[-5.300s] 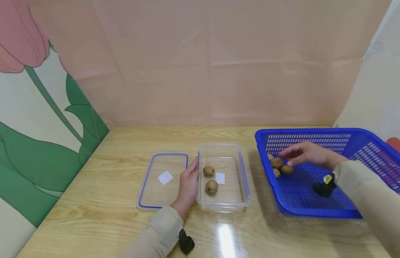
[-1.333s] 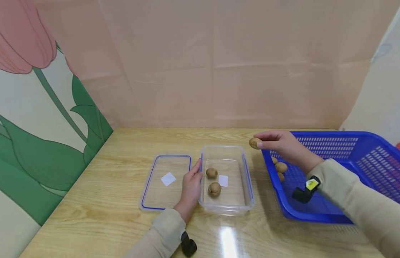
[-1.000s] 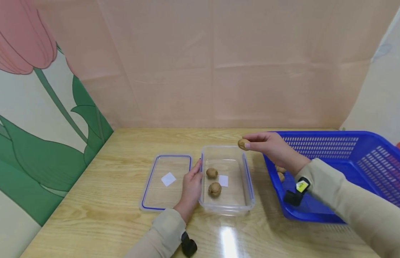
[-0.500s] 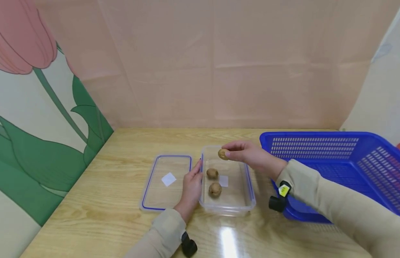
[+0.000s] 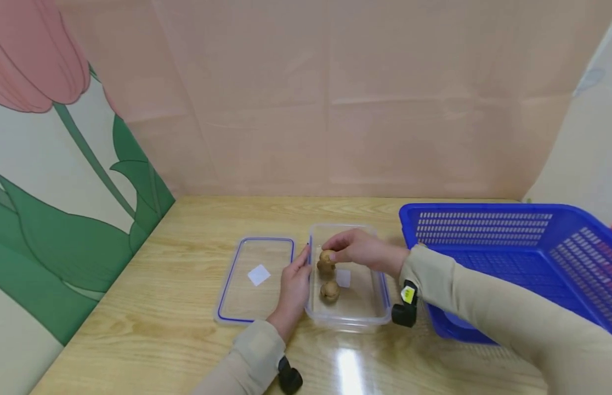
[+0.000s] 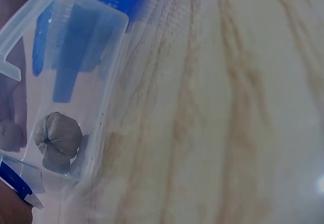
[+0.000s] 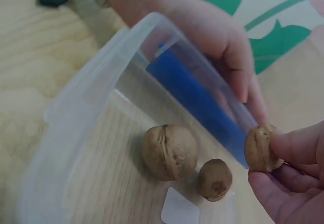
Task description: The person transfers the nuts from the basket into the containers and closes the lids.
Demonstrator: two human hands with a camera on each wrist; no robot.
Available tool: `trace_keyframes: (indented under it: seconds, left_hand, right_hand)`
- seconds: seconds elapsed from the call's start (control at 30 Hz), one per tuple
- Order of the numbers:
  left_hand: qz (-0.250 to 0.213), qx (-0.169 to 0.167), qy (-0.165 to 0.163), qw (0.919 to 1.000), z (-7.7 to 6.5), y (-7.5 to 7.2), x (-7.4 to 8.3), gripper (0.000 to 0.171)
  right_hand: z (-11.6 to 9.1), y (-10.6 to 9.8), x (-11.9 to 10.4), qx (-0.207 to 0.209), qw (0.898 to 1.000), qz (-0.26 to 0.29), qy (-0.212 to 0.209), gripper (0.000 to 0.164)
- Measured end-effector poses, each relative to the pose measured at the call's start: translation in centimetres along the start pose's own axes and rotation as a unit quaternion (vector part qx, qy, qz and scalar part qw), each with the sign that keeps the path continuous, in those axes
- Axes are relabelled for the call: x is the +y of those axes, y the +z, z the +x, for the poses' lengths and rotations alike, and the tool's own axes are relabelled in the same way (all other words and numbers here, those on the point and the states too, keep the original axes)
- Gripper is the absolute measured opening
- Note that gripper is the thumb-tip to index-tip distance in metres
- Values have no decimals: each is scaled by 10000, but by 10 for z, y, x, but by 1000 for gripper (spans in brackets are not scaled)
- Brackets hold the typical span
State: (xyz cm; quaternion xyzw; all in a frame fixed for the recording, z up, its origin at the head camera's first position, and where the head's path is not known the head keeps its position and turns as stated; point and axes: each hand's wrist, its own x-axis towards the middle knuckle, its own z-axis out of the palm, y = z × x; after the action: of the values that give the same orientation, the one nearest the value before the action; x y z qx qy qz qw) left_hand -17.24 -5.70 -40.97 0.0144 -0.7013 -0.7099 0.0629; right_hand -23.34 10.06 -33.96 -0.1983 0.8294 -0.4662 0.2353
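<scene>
My right hand pinches a walnut between thumb and fingers, inside the clear plastic box near its left wall. Two more walnuts lie on the box floor: a larger one nearer me and a smaller one close below the held walnut. From the head view, the held walnut partly covers the smaller one. My left hand rests along the outside of the box's left wall, its fingers fairly straight against the plastic. A white paper square shows at the box bottom.
Left of the box lies its clear lid with a blue seal and a white paper square. A blue perforated basket stands on the right, with my right forearm across its near left corner. A wooden table carries everything.
My right hand has taken a walnut from the blue basket, carried it left over the box and lowered it beside the other walnuts. The left hand has stayed at the box wall.
</scene>
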Motion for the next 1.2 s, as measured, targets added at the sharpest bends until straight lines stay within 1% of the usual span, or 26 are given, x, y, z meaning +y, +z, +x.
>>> trace_keyframes:
  seconds: [0.17,0.43,0.63,0.9,1.03,1.2]
  left_hand:
    - [-33,42,-32,10000,0,1,-1,45]
    - [-25,62,-88,9999,0,2,-2,46]
    - [-12,84,-66,9999,0,2,-2,46]
    - [10,57,12,10000,0,2,-2,46]
    - [-33,69,29,10000,1,2,-3,46]
    - [-57,85,-16,9999,2,2,-4,45]
  right_hand:
    - [9,7,1,-19,9990,-441,101,30]
    - [16,12,5,-138,9982,-578,92,33]
    - [16,10,4,-82,9982,-564,161,39]
    - [15,6,-1,54,9989,-467,37,37]
    - [12,0,-5,82,9990,-440,27,38]
    - [9,-13,-11,162,9997,-145,-61,38]
